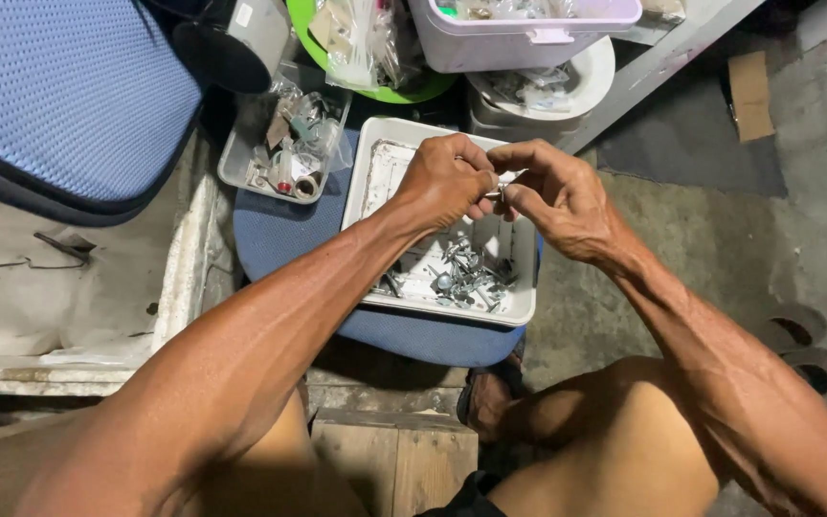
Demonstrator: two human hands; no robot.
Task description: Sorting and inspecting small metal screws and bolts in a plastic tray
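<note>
Blue cushion [59,96] lay upper left of frame. Small clear tray [284,153] of odd parts sat beside it. Left hand [447,182] at frame centre, fingers curled, pinched small metal piece [501,191] together with right hand [562,201] fingertips. Both hovered over white tray [519,311] holding screws [466,273], resting on blue stool [279,239].

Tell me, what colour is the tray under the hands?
White. The tray holding small metal parts shows best in the head view.

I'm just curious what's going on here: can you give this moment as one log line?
left hand + right hand: fingers pinch small metal part | over white tray of screws | tray on blue cushion
</note>
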